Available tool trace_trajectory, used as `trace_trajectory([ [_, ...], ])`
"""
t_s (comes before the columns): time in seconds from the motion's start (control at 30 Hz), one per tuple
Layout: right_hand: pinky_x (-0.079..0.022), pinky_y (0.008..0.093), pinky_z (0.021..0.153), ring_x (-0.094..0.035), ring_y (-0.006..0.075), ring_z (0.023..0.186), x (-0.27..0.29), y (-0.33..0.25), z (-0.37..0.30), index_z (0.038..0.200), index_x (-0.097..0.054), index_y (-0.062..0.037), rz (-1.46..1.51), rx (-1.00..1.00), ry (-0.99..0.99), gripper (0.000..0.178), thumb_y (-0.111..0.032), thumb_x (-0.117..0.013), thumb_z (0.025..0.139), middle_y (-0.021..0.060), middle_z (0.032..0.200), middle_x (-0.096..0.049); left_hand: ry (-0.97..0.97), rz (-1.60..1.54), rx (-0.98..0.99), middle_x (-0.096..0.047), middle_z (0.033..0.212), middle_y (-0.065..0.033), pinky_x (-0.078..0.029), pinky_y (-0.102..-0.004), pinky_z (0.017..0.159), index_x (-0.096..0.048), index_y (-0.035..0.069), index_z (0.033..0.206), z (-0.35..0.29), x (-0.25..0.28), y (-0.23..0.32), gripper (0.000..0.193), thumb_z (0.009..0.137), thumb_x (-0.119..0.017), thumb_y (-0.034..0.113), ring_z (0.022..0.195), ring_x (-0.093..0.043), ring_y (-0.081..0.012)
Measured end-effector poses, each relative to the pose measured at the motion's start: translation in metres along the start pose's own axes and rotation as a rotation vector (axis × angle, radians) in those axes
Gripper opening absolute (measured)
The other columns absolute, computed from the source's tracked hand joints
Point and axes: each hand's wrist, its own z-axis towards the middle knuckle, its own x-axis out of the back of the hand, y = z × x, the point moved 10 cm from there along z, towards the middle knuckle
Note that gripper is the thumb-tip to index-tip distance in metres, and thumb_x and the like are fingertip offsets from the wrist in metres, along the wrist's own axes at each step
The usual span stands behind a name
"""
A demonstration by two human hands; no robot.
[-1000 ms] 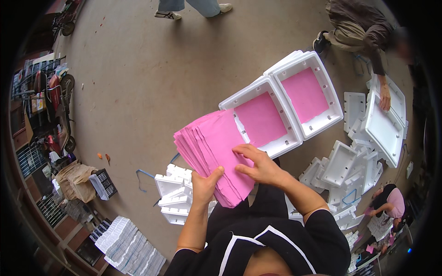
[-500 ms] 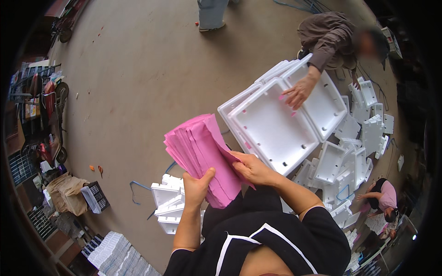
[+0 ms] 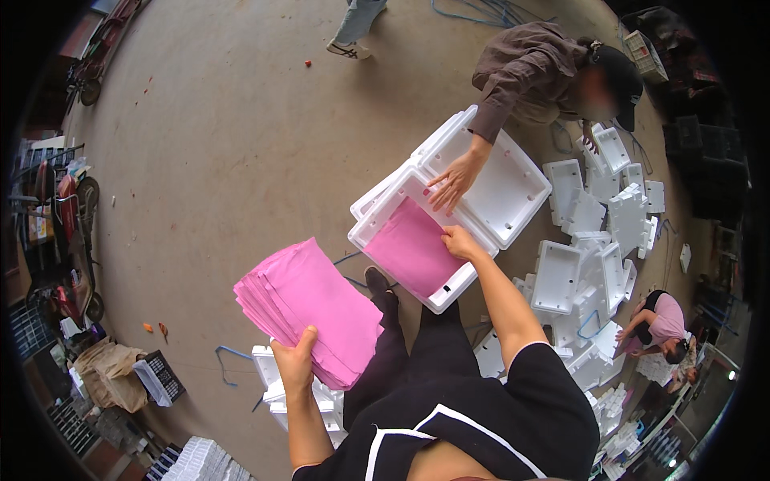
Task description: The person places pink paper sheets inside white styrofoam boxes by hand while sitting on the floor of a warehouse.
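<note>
"Where is the pink sheet?"

"The pink sheet (image 3: 407, 244) lies inside the nearer white foam box (image 3: 451, 297), covering most of its bottom. The right hand (image 3: 461, 243) is at the sheet's right edge."

"How is each grip?"

"The right grip has its fingers curled together; I cannot tell whether it pinches the sheet or only presses on it. The left hand (image 3: 295, 361) pinches a thick pink stack (image 3: 309, 313) near its lower edge, thumb on top, to the left of the box."

"What looks done, and what is left?"

"This box seems nearly lined, though the sheet may want flattening. The adjoining white box (image 3: 509, 192) shows no pink inside, so it appears unlined. Plenty of sheets remain in the stack."

"And around that?"

"A co-worker's hand (image 3: 457, 183) reaches over the upper side of the nearer box. Farther right, a jumbled heap of white boxes (image 3: 557, 276) sits on the floor (image 3: 216, 160)."
</note>
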Motion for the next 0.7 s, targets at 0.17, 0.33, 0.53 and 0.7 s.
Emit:
trace_trajectory([
  [0.17, -0.047, 0.0427, 0.082, -0.061, 0.0333, 0.091, 0.024, 0.048, 0.010, 0.098, -0.063, -0.0047, -0.191, -0.175, 0.334, 0.019, -0.013, -0.060, 0.080, 0.0191, 0.095, -0.064, 0.014, 0.025, 0.072, -0.064, 0.095, -0.0130, -0.050, -0.0303, 0.075, -0.057, -0.013, 0.103, -0.006, 0.004, -0.015, 0.032, 0.077, -0.066, 0.004, 0.081, -0.062, -0.0193],
  [0.33, -0.042, 0.0437, 0.091, -0.049, 0.0298, 0.113, 0.055, -0.001, 0.006, 0.122, -0.048, -0.0099, -0.536, 0.031, 0.583, 0.059, -0.016, -0.076, 0.070, 0.0103, 0.122, -0.049, 0.027, 0.044, 0.117, -0.062, 0.095, -0.0125, -0.050, -0.0286, 0.072, -0.055, -0.013, 0.106, -0.006, -0.005, -0.018, 0.036, 0.078, -0.066, 0.006, 0.079, -0.061, -0.0180],
  [0.53, -0.038, 0.0499, 0.093, -0.047, 0.0301, 0.115, 0.056, 0.050, 0.039, 0.130, -0.040, -0.0119, -0.449, -0.154, 0.536, 0.069, -0.020, -0.076, 0.071, 0.0095, 0.124, -0.050, 0.007, 0.037, 0.074, -0.062, 0.095, -0.0126, -0.050, -0.0297, 0.071, -0.055, -0.012, 0.106, -0.003, -0.014, -0.020, 0.034, 0.077, -0.064, 0.004, 0.079, -0.062, -0.0183],
  [0.7, -0.038, 0.0526, 0.093, -0.046, 0.0313, 0.117, 0.055, 0.052, 0.042, 0.133, -0.037, -0.0112, -0.376, -0.197, 0.526, 0.072, -0.019, -0.075, 0.072, 0.0103, 0.127, -0.048, 0.001, 0.045, 0.109, -0.065, 0.095, -0.0148, -0.051, -0.0311, 0.076, -0.060, -0.013, 0.100, -0.001, -0.012, -0.024, 0.028, 0.077, -0.065, 0.002, 0.081, -0.064, -0.0197],
])
